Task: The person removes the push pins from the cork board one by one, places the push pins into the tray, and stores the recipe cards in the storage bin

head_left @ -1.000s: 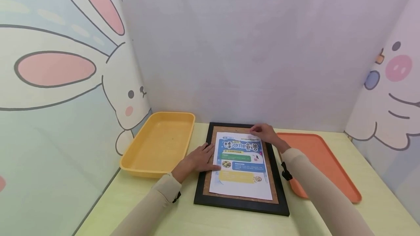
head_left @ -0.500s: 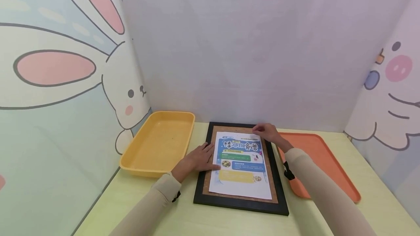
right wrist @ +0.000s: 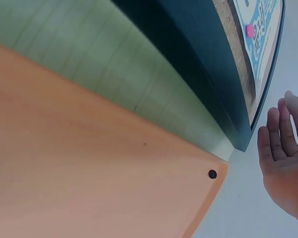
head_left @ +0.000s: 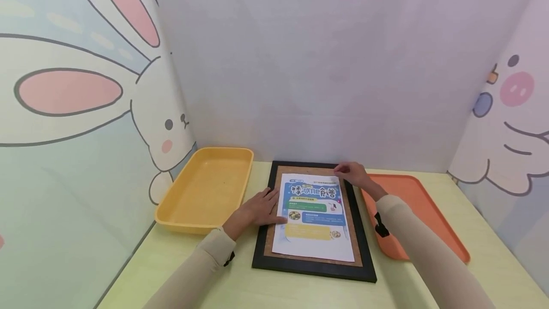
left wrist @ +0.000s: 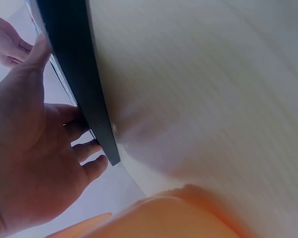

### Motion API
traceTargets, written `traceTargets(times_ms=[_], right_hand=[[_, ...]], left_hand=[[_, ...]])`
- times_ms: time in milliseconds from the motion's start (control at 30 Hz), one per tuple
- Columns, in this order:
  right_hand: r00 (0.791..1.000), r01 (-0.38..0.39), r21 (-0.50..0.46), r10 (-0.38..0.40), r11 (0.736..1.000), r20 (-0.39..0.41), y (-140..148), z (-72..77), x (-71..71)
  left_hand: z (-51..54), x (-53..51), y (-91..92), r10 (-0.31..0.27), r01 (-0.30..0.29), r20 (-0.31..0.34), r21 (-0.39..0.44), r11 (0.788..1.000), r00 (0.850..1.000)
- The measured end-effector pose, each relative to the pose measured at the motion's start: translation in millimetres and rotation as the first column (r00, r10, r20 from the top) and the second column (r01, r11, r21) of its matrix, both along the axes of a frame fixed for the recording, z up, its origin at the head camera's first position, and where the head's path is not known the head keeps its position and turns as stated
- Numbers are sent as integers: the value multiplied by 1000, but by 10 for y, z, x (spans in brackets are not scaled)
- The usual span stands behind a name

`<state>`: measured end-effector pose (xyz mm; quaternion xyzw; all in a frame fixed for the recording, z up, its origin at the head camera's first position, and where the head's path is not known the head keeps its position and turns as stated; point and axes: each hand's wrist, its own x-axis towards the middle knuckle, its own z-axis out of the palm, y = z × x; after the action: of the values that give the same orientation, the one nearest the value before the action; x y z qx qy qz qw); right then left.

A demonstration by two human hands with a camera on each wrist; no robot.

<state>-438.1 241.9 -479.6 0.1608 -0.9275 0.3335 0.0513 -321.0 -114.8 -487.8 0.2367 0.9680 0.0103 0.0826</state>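
Note:
A printed poster sheet lies on a cork board inside a black frame. My left hand rests across the frame's left side with fingers spread, thumb reaching over the poster's edge. In the left wrist view, the fingers of that left hand extend over the black frame edge. At the poster's top right corner, my right hand brings its thumb and fingertips close together. Whether they pinch anything is hidden. A pink pushpin sits at the poster's edge in the right wrist view.
An orange tray lies right of the frame, under my right forearm. On the left stands a yellow tray, near my left wrist. The pale tabletop meets a white backdrop behind, with cartoon-printed panels on both sides.
My right hand has shifted slightly to the right along the top edge of the board. The left hand, poster and frame stay in place.

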Motion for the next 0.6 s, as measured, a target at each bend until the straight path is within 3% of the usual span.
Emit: traceTargets(times_ms=[600], right_hand=[[999,38,0,-38,999,17,197,22,67]], left_hand=[[-16,-24,6,8,-8,2,-18,1000,1000]])
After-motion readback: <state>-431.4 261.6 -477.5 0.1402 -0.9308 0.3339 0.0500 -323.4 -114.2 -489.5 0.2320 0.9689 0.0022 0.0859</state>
